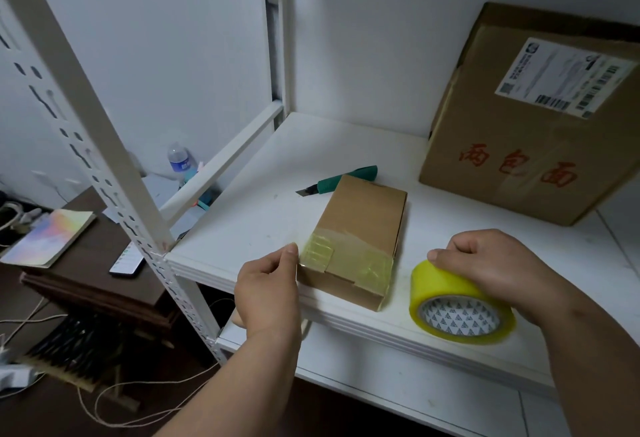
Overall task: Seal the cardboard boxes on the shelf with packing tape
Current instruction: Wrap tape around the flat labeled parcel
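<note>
Small cardboard box lies flat on the white shelf, near end at the shelf's front edge, long axis running away from the camera. A band of yellowish clear tape crosses its top near the front end and wraps down both sides; it looks wrinkled, with a doubled patch at the left corner. Left hand is at the box's left front corner, thumb and forefinger pinched together right at the tape end there; can't tell whether they pinch the tape itself or just press on it. Right hand grasps the yellow tape roll from above, fingers curled over its top, thumb on the left side of the roll. Roll sits on the shelf just right of the box, not touching it, core facing the camera, near the front edge. No tape strand visibly links roll and box. Behind the small box, touching or nearly touching its far end, is a green-handled utility knife, blade out and pointing left. Large cardboard box stands tilted at the back right of the shelf, leaning toward the wall, with a shipping label on its upper face and red characters below. Left of the shelf upright, lower down: a dark worktop with a colourful notebook, a phone, and a water bottle further back.
</note>
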Demonstrator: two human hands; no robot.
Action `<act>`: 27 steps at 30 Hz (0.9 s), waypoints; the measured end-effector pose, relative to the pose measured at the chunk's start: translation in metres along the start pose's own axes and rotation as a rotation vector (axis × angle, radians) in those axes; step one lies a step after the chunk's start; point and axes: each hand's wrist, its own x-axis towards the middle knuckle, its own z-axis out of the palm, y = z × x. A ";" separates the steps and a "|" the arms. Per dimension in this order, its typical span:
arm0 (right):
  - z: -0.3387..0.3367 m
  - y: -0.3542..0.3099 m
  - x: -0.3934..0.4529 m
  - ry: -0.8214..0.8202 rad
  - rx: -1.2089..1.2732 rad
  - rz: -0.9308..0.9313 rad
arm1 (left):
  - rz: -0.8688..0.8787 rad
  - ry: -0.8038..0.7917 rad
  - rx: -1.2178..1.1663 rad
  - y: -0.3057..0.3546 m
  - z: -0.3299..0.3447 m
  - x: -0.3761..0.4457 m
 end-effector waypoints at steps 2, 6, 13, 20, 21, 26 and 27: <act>-0.001 0.000 0.001 -0.006 -0.005 0.003 | 0.024 0.006 0.057 -0.002 0.000 0.003; -0.001 -0.001 0.001 -0.019 -0.016 0.002 | 0.059 0.015 0.201 -0.006 -0.001 0.010; -0.002 -0.001 0.001 -0.021 -0.035 0.000 | 0.075 0.089 0.405 -0.001 0.003 0.013; 0.000 -0.003 0.001 -0.021 -0.043 0.008 | 0.998 -0.246 0.818 0.014 -0.006 0.028; 0.000 -0.004 0.002 -0.019 -0.047 0.011 | 1.155 -0.334 0.866 0.014 -0.009 0.031; -0.001 -0.008 0.000 -0.020 -0.083 0.012 | 1.188 -0.755 1.065 0.008 -0.023 0.035; -0.002 -0.009 -0.001 -0.023 -0.090 0.013 | 1.182 -0.778 1.114 0.004 -0.025 0.036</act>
